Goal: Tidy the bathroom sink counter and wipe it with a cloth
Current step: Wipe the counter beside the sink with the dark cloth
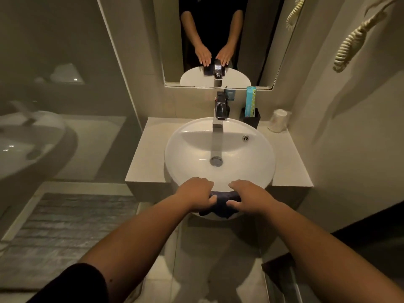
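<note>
Dim bathroom, white sink [258, 162] set into a pale bench [148, 154].
Both hands, left hand [197, 194] and right hand [249, 196], grip clamped on a dark cloth [220, 206] bunched over the sink's front rim.

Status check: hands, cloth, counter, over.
Both hands, left and right, gripping dark cloth at basin's front rim. Counter not yet wiped. Holder and cup standing back right.

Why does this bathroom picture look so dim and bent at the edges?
Head view: warm, low light; the wide lens bows the mirror frame and counter edges; soft glare on the basin; dark cloth between both hands lacks detail; left glass reflection is hazy.
</note>
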{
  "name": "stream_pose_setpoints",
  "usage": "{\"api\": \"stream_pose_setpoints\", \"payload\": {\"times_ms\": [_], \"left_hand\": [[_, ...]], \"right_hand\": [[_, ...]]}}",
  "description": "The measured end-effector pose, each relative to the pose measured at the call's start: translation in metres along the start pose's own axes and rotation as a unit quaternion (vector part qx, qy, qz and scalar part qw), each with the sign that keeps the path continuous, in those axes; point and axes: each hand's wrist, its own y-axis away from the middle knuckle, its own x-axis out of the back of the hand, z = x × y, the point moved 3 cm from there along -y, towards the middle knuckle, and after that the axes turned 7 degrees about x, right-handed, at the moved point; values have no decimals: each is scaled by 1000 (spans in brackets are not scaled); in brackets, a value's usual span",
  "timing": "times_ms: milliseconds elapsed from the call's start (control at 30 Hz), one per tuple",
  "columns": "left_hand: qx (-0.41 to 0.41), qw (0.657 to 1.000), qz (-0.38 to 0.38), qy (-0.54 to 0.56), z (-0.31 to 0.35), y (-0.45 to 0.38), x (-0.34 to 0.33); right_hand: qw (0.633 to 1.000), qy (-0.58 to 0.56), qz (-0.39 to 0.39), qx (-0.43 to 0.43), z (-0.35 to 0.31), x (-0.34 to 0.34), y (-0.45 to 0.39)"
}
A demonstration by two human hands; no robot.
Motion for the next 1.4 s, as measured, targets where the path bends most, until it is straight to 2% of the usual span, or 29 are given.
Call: {"api": "stream_pose_setpoints", "payload": {"times_ms": [133,300,433,567,700,767,867,967,1033,1133,1300,1400], "left_hand": [[-37,998,-25,-40,8,-9,-16],[-60,995,-35,-68,13,-23,-33],[-15,998,-42,-50,10,-24,-43],[16,998,-20,-65,11,-17,-42],[-3,1000,-16,-26,19,8,-14],[-1,994,-77,71,21,28,8],[13,942,-205,265,22,61,35],[11,846,-241,476,21,85,48],[7,791,-251,558,20,94,51],[-2,751,-238,616,15,103,54],[31,720,-161,674,-9,118,60],[28,670,-141,728,-26,128,57]], "right_hand": [[999,33,-21,25,1,-12,-8],[998,40,5,57,9,-30,-16],[997,50,54,34,11,-35,-16],[997,65,41,31,6,-30,-12],[999,-26,-6,36,3,-1,7],[991,-118,-13,54,3,19,22],[965,-254,-7,68,-4,57,43],[946,-308,9,98,-22,89,48],[933,-338,2,122,-40,101,45],[910,-389,-35,138,-65,106,33],[895,-393,-110,179,-113,106,3],[889,-405,-115,180,-137,105,-17]]}}
